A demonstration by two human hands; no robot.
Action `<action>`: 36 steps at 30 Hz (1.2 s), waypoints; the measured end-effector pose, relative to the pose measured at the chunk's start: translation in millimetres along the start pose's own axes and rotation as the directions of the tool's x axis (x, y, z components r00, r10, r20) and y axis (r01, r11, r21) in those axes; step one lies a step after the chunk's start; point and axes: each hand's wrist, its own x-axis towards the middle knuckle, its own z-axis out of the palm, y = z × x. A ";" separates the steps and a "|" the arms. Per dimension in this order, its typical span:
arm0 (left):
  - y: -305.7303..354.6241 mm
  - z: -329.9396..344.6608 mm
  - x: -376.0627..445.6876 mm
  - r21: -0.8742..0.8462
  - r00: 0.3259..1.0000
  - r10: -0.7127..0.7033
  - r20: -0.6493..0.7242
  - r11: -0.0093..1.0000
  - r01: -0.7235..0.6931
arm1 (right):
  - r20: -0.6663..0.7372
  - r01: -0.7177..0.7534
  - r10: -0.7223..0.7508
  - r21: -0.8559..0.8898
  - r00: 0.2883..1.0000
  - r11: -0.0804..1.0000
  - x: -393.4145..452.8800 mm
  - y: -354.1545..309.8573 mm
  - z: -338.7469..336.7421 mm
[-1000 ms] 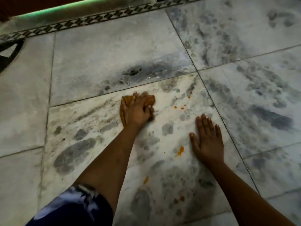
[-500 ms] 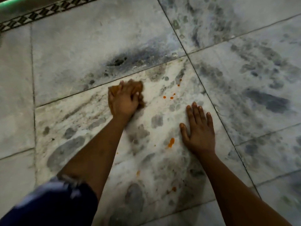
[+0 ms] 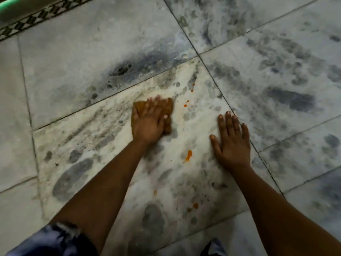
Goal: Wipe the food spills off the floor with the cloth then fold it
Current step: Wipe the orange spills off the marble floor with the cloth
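a person's left hand (image 3: 148,122) presses flat on a bunched brown cloth (image 3: 168,109) on a grey-veined marble floor (image 3: 92,58), fingers spread over the fabric rather than gripping it, while the right hand (image 3: 231,143) lies palm down and empty on the same tile, fingers together, well apart from the cloth. small orange food spills (image 3: 188,155) dot the tile between and beyond the two hands, the nearest drops (image 3: 186,104) just right of the cloth, with a patterned border strip (image 3: 36,21) at the far left edge.
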 end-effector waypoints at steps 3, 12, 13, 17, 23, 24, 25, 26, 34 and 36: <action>31.5 -11.1 69.2 -0.023 0.991 -0.133 -0.013 0.991 0.133 | -0.024 0.002 -0.001 0.022 1.000 1.000 4.4 1.7 1.2; 57.3 19.1 -13.6 -0.053 0.968 0.248 -0.044 0.967 -0.250 | -0.043 0.008 -0.006 0.030 0.999 1.000 1.4 0.7 -0.1; 48.0 19.5 -25.0 -0.061 0.970 0.235 -0.060 0.969 -0.238 | -0.042 0.008 -0.007 0.023 0.999 1.000 1.9 1.3 -0.5; 46.1 9.5 22.0 -0.095 0.992 0.028 -0.119 0.995 -0.040 | -0.047 0.010 -0.008 0.029 0.999 1.000 2.4 1.1 1.2; 92.8 -10.5 155.4 -0.118 0.992 -0.101 -0.080 0.989 0.091 | -0.032 -0.006 0.008 0.045 0.999 0.999 1.9 0.3 1.5; 99.3 -7.9 152.9 -0.099 0.995 -0.037 -0.098 0.995 0.027 | -0.031 -0.011 0.012 0.048 0.999 0.999 2.6 0.4 0.3; 101.7 -3.0 140.9 -0.084 0.993 0.030 -0.111 0.996 -0.039 | -0.030 -0.010 0.012 0.051 0.999 0.999 2.3 0.1 -0.3; 99.7 1.5 121.3 -0.071 0.987 0.103 -0.122 0.991 -0.112 | -0.032 -0.009 0.011 0.054 0.999 0.999 2.9 -0.2 -0.6; 72.9 6.5 91.2 -0.096 0.978 0.132 -0.164 0.984 -0.149 | -0.051 0.004 -0.001 0.057 0.999 0.998 1.9 1.0 0.5; 83.6 -1.3 120.6 -0.105 0.990 0.002 -0.140 0.994 -0.017 | -0.049 0.005 -0.003 0.054 0.999 0.999 2.5 1.2 1.5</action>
